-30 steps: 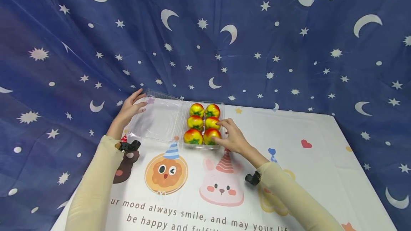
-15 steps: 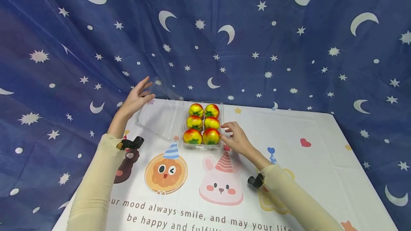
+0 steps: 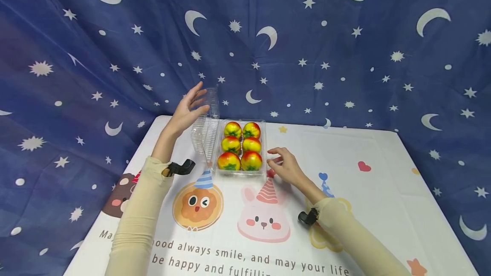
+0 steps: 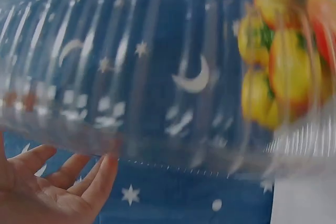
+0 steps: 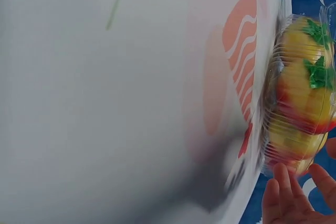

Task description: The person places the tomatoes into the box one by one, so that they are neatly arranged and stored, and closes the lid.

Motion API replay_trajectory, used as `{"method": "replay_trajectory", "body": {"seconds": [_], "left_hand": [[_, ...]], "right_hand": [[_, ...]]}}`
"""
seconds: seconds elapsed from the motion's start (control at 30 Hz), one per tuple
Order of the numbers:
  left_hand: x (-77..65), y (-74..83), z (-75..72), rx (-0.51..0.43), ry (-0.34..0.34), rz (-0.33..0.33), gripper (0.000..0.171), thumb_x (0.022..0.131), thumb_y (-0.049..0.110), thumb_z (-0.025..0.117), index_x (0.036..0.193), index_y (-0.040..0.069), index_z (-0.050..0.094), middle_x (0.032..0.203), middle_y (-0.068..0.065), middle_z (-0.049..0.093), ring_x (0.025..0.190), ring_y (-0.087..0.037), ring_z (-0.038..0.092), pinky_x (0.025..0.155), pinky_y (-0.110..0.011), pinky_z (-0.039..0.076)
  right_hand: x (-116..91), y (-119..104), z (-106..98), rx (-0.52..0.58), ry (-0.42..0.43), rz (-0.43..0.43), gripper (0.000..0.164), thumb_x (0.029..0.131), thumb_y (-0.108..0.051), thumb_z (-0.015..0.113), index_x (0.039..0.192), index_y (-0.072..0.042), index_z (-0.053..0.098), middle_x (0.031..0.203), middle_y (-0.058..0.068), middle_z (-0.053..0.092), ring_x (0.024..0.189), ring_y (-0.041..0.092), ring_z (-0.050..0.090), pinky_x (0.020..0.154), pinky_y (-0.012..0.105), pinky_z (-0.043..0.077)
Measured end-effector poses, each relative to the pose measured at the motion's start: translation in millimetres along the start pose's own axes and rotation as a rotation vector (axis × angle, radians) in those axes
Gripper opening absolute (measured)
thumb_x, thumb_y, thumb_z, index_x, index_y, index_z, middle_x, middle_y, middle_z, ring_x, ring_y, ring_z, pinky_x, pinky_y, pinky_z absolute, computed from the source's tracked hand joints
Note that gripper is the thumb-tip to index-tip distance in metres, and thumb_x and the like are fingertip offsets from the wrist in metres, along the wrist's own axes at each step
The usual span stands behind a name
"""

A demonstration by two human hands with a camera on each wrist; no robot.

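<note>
A clear plastic clamshell box (image 3: 239, 172) sits near the back of the table, packed with several yellow-and-red fruits (image 3: 251, 161) that have green leafy tops and resemble persimmons. Its ribbed transparent lid (image 3: 205, 137) stands raised almost upright along the box's left side. My left hand (image 3: 183, 117) touches the lid's outer edge with its fingers extended; in the left wrist view the fingertips (image 4: 109, 163) lie at the lid's rim. Beside the box's right wall is my right hand (image 3: 285, 167), fingers loosely bent and holding nothing. In the right wrist view its fingertips (image 5: 281, 171) are by the box wall.
A white tablecloth (image 3: 326, 156) with cartoon prints and lettering covers the table. A dark blue curtain (image 3: 291, 80) with moons and stars hangs directly behind the table's back edge and along its sides.
My left hand has moved up and right, swinging the lid from lying flat to nearly upright. My right hand has drawn back from the fruits to the box's right side.
</note>
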State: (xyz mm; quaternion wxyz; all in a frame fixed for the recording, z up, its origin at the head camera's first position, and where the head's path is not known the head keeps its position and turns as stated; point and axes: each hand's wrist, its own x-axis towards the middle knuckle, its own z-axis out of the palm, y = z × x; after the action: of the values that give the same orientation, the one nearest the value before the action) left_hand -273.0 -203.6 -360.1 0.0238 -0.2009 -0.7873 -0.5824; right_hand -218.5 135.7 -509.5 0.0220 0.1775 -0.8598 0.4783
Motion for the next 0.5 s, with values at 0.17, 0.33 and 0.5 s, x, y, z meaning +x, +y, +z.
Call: {"method": "replay_trajectory", "body": {"seconds": [0.17, 0.33, 0.5], "left_hand": [[10.9, -10.1, 20.5, -0.054, 0.013, 0.026, 0.075, 0.099, 0.011, 0.058, 0.159, 0.014, 0.014, 0.158, -0.018, 0.029, 0.141, -0.037, 0.034, 0.112, -0.055, 0.033], [13.4, -4.6, 41.1, -0.112, 0.023, 0.045, 0.071, 0.101, 0.005, 0.052, 0.158, 0.004, 0.009, 0.154, -0.027, 0.032, 0.139, -0.041, 0.036, 0.112, -0.052, 0.034], [10.5, 2.1, 61.0, -0.124, 0.003, 0.070, 0.064, 0.101, 0.000, 0.047, 0.155, -0.005, 0.013, 0.148, -0.035, 0.035, 0.138, -0.045, 0.035, 0.112, -0.051, 0.034]], "right_hand": [[-1.2, 2.5, -3.2, 0.024, 0.004, 0.043, 0.034, 0.091, -0.011, 0.067, 0.121, 0.003, 0.062, 0.117, 0.020, 0.064, 0.092, 0.033, 0.069, 0.080, 0.043, 0.058], [-2.0, 5.0, -4.4, 0.070, 0.018, 0.066, 0.030, 0.091, -0.008, 0.064, 0.118, 0.005, 0.064, 0.102, 0.017, 0.070, 0.083, 0.031, 0.068, 0.068, 0.030, 0.058], [-2.4, 5.4, -4.4, 0.165, 0.006, 0.092, 0.030, 0.089, -0.001, 0.058, 0.116, 0.010, 0.063, 0.095, 0.019, 0.071, 0.077, 0.039, 0.067, 0.059, 0.028, 0.057]]}}
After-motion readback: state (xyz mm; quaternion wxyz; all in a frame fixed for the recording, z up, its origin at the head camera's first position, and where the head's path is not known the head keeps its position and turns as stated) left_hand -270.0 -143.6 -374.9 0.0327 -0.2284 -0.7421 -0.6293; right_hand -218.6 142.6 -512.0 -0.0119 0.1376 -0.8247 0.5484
